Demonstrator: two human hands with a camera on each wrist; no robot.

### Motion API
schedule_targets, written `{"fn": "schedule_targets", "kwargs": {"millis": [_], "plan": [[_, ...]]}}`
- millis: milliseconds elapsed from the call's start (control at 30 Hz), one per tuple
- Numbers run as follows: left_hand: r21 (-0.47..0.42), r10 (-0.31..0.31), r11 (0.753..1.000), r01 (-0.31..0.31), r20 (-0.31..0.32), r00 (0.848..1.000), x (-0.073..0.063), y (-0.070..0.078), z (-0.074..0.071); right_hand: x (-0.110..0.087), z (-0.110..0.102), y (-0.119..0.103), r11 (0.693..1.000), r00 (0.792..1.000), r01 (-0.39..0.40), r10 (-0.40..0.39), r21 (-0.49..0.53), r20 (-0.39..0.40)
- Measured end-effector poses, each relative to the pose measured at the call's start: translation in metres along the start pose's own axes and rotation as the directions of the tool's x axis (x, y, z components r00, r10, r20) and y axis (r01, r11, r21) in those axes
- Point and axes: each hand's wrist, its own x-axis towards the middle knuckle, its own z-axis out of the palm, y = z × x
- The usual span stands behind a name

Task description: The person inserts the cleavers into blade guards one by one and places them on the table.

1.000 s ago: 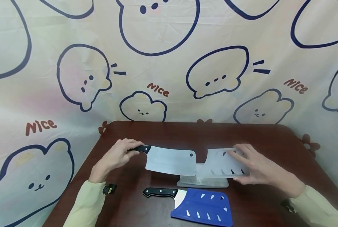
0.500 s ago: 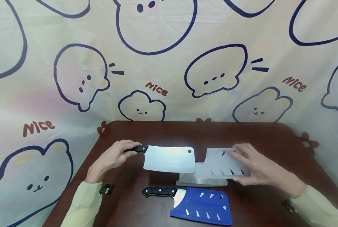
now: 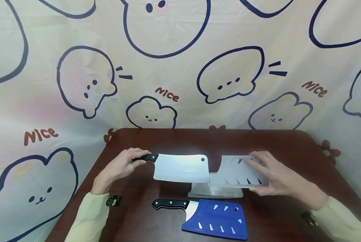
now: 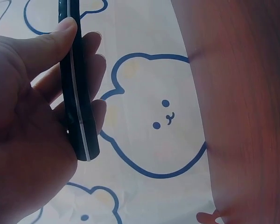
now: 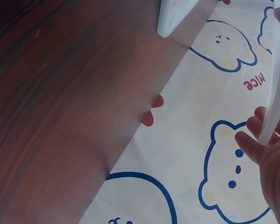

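My left hand (image 3: 119, 168) grips a cleaver by its black riveted handle (image 4: 79, 112), thumb on one side and fingers on the other. The cleaver's broad bare blade (image 3: 180, 168) points right, with a hole near its far top corner. My right hand (image 3: 278, 176) pinches a translucent white blade cover (image 3: 233, 171) with slanted slots, its near end facing the blade. A narrow gap separates blade and cover. In the right wrist view the cover (image 5: 276, 88) appears edge-on between thumb and fingers.
Below and behind the cover, a pale translucent block-like object (image 3: 215, 193) sits on the brown table (image 3: 138, 225). Nearer lies a second black-handled cleaver (image 3: 171, 204), its blade inside a blue slotted cover (image 3: 213, 218). A cartoon-print curtain (image 3: 180, 77) surrounds the table.
The bare cleaver has risen slightly and levelled out, and its blade now shines brighter. The right hand and white cover have barely moved. The blue-covered cleaver stays put.
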Motion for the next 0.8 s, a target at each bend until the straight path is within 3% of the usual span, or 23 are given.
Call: {"fn": "schedule_targets", "kwargs": {"millis": [333,633,800], "plan": [[-0.005,-0.016,1.0,0.016,-0.005,1.0,-0.0014,-0.0041,0.0018,0.0009,-0.0019,-0.0008,1.0,0.998,-0.031,0.031,0.001,0.046],[-0.01,0.007,1.0,-0.007,-0.015,1.0,-0.0006,-0.0023,0.0021,0.0016,-0.0014,-0.001,1.0,1.0,-0.013,0.013,-0.007,0.024],[-0.035,0.002,0.999,-0.001,0.017,1.0,0.0004,-0.0011,0.0053,0.0016,-0.0011,-0.0031,1.0,1.0,-0.005,0.005,0.019,0.023]]}}
